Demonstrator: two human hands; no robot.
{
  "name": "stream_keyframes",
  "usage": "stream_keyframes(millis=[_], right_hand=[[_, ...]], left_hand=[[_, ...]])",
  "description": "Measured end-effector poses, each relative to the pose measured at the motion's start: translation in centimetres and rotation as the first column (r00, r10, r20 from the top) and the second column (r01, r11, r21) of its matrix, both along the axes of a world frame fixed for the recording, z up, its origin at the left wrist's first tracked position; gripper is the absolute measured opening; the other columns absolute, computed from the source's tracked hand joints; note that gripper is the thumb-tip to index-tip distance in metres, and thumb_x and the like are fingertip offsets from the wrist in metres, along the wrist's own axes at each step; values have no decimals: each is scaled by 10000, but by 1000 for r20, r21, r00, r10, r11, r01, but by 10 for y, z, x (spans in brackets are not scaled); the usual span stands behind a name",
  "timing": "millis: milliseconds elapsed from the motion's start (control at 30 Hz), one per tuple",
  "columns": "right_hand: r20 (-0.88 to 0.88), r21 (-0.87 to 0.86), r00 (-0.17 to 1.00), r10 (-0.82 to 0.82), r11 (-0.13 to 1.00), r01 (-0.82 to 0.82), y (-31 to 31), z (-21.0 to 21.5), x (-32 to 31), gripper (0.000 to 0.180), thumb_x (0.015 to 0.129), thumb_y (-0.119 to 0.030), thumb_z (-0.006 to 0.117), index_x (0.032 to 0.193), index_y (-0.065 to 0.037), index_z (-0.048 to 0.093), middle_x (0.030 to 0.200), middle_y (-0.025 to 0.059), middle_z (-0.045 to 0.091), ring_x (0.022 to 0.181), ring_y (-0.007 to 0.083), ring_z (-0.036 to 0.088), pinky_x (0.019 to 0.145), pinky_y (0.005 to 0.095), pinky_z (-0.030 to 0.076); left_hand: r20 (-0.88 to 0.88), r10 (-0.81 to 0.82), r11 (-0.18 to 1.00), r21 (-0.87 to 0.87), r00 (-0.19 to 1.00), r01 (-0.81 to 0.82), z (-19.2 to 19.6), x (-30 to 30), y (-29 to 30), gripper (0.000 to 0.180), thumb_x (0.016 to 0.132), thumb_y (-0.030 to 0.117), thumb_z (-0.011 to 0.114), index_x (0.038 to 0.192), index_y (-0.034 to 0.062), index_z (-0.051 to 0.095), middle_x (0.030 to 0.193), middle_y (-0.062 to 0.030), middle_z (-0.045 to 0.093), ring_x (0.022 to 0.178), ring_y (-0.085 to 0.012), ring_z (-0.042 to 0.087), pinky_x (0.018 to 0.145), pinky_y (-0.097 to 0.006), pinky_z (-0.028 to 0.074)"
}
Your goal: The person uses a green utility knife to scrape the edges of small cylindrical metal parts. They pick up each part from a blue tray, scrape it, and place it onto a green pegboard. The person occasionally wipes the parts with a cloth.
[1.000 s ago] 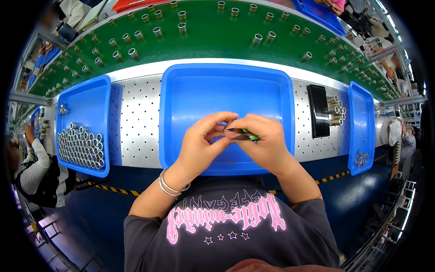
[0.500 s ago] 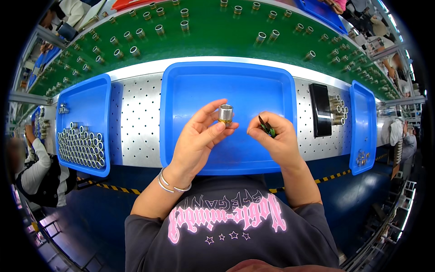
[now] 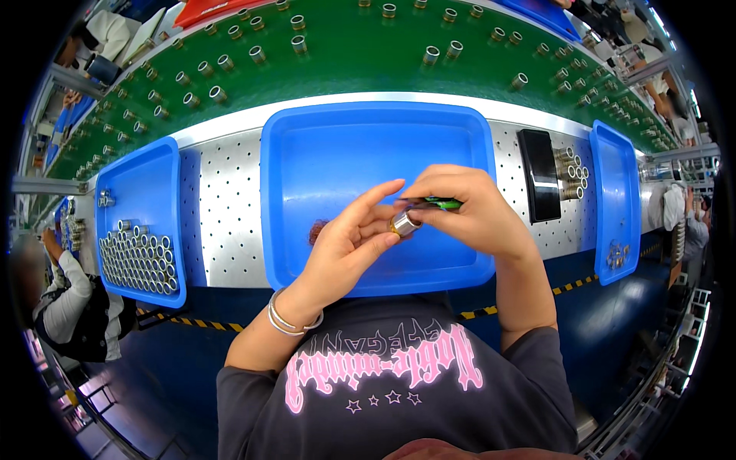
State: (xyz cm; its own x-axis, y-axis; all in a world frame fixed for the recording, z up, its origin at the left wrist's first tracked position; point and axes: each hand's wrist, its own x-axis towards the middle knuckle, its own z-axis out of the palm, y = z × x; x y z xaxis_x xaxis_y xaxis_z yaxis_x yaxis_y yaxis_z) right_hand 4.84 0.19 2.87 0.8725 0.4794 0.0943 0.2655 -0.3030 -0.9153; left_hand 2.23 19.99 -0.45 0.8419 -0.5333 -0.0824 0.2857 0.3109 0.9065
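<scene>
Both your hands meet over the large blue tray (image 3: 322,161): your left hand (image 3: 349,245) pinches a small metal sleeve (image 3: 404,224), your right hand (image 3: 468,211) grips a green-handled tool (image 3: 438,203) at its mouth. You look mid-insertion; next, steady alignment matters.

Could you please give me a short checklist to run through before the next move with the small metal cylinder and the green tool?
1. Small metal cylinder gripped by left hand fingertips: ok.
2. Green tool held in right hand: ok.
3. Tool tip seated in the cylinder: cannot tell, fingers hide it.
4. Both hands over the middle blue tray, so a dropped part lands inside: ok.
5. Left blue tray stocked with more cylinders: ok.
6. Cylinder's open end facing the tool: cannot tell.
</scene>
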Motion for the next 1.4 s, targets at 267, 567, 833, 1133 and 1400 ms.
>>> stream_keyframes(millis=[267, 567, 833, 1133, 1400], right_hand=[[-254, 189, 956, -145, 962, 196, -6, -1, -7, 46, 831, -46, 590, 846, -4, 581, 744, 41, 582, 714, 88, 559, 628, 223, 432], [-349, 488, 935, -62, 839, 238, 11, 0, -7, 81, 866, -89, 571, 866, -10, 559, 775, 54, 602, 780, 108, 566, 710, 237, 442], [-571, 562, 812, -121, 663, 495, 15, -13, 8, 100, 880, -134, 568, 898, -40, 542, 824, 81, 616, 512, 13, 372, 481, 181, 300], [-389, 781, 908, -157, 467, 415, 0, -12, -7, 79, 916, -105, 494, 923, -35, 529, 830, 122, 596, 458, 18, 297, 461, 187, 260], [-173, 733, 979, -104, 650, 198, 11, 12, -15, 133, 878, -134, 573, 897, -10, 531, 811, 149, 613, 627, 113, 524, 608, 224, 435]], left_hand=[[-309, 7, 997, -71, 951, -31, 4, 4, 5, 497, 855, 78, 591, 1312, 32, 403, 1087, -143, 584, 962, -214, 607, 856, -295, 486], [-251, 57, 992, -93, 966, -83, -4, 2, 0, 451, 841, 27, 595, 1269, 9, 454, 1079, -123, 582, 967, -209, 606, 872, -316, 483], [-160, 61, 996, -58, 985, -71, 1, -5, -2, 478, 841, 42, 600, 1289, 14, 437, 1092, -138, 576, 974, -222, 604, 876, -329, 488], [-322, 173, 972, -100, 931, -215, 2, 2, 5, 453, 862, 97, 589, 1286, 28, 443, 1107, -137, 579, 978, -212, 599, 873, -307, 471], [-300, 177, 970, -106, 937, -217, 4, 1, 7, 452, 863, 92, 584, 1284, 25, 435, 1103, -135, 579, 993, -218, 597, 877, -306, 468]])
